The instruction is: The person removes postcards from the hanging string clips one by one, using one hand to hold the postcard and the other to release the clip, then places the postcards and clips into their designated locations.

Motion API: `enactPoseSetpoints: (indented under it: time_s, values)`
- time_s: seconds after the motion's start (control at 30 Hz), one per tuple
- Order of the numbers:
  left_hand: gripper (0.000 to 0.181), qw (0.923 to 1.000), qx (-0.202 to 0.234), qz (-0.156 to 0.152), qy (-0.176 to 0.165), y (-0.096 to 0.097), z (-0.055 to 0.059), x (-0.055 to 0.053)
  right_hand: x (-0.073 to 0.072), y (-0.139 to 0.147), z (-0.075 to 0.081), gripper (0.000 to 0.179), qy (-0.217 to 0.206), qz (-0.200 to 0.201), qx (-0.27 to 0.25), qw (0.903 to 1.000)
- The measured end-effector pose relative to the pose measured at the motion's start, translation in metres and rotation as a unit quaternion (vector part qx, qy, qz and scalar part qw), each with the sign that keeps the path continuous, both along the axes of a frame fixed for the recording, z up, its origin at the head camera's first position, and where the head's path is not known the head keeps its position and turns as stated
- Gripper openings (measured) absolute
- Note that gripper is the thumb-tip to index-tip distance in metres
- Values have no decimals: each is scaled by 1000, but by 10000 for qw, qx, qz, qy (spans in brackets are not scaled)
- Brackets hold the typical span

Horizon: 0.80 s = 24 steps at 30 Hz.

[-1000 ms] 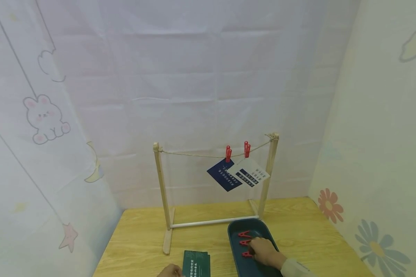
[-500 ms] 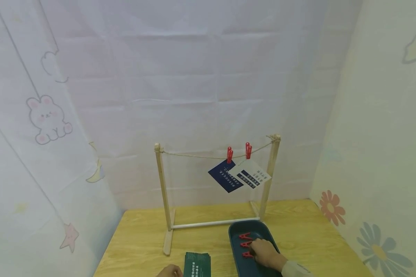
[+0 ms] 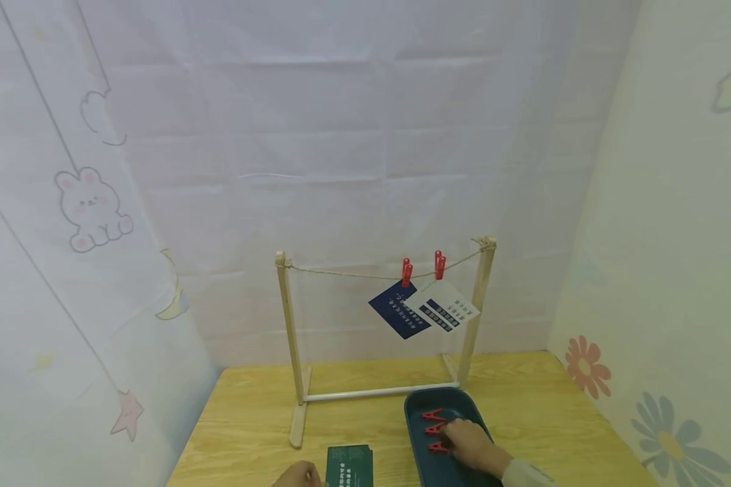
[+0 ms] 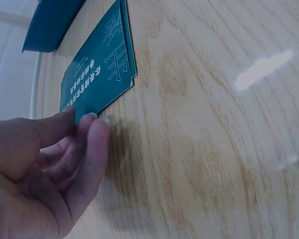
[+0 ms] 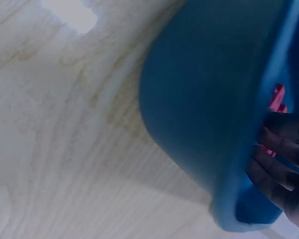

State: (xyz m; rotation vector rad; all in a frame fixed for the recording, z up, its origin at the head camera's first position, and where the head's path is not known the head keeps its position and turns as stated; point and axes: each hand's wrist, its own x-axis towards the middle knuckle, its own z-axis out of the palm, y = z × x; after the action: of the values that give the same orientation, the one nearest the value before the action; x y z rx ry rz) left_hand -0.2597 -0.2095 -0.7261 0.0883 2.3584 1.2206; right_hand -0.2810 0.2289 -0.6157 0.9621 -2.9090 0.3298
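Note:
My left hand [image 4: 50,169] is at the near left corner of a small stack of green printed cards [image 3: 350,465], pinching the top card's edge between thumb and fingertips. The stack lies flat on the table. My right hand [image 3: 470,445] reaches down into a dark blue-green tray [image 3: 415,451], fingers curled at a red clothespin [image 3: 437,447]. In the right wrist view, red plastic [image 5: 267,150] shows between the fingers, and the tray wall hides part of the hand. Another red clothespin [image 3: 432,414] lies farther back in the tray, with one more between them.
Behind stands a wooden frame [image 3: 289,331] with a string [image 3: 347,274] across its top and a white bar [image 3: 380,391] low down. Two red clothespins [image 3: 406,272] hold a navy card [image 3: 398,311] and a white card [image 3: 441,302] on it. Cloth walls surround the table [image 3: 250,406].
The head view has shifted slightly, moving the scene a little to the right. Both hands stay at nearly the same places, by the cards and in the tray.

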Motion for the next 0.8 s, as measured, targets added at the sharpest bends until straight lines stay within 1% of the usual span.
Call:
enactPoseSetpoints:
  time_s: [0.03, 0.1, 0.17, 0.2, 0.23, 0.27, 0.33, 0.43, 0.53, 0.63, 0.73, 0.8]
  values:
    - [27, 10000, 50, 69, 38, 4, 13, 5, -1, 0, 1, 17, -15, 8, -21, 10000]
    - [29, 9992, 271, 128, 282, 15, 46, 19, -2, 1, 6, 18, 26, 54, -33, 10000]
    - [25, 9974, 489, 138, 516, 25, 77, 30, -3, 1, 13, 16, 69, 174, -156, 9997]
    - [23, 9961, 583, 116, 653, 30, 90, 34, -3, 2, 17, 14, 153, 257, -212, 9993]
    - [22, 9942, 751, 118, 767, 33, 99, 36, -3, 2, 23, 12, 175, 339, -313, 9988]
    - [21, 9927, 833, 135, 858, 37, 105, 38, -4, 2, 29, 9, 238, 410, -387, 9981]
    - [21, 9907, 913, 172, 990, 43, 114, 38, -5, 2, 43, 13, 286, 527, -667, 9960]
    - [24, 9879, 1080, 221, 1093, 51, 118, 34, -8, 4, 66, 26, 350, 557, -1070, 9921]
    - [26, 9835, 1243, 224, 1297, 59, 120, 29, -12, 5, 88, 31, 686, 489, -1370, 9870]
    - [30, 9805, 1280, 236, 1473, 65, 122, 26, -15, 6, 109, 28, 1182, 492, -1552, 9795]
    - [30, 9777, 1248, 242, 1672, 71, 125, 23, -19, 5, 127, 27, 1665, 478, -1662, 9708]
    - [30, 9750, 1222, 251, 1838, 75, 126, 21, -21, 3, 136, 27, 1958, 400, -1751, 9641]
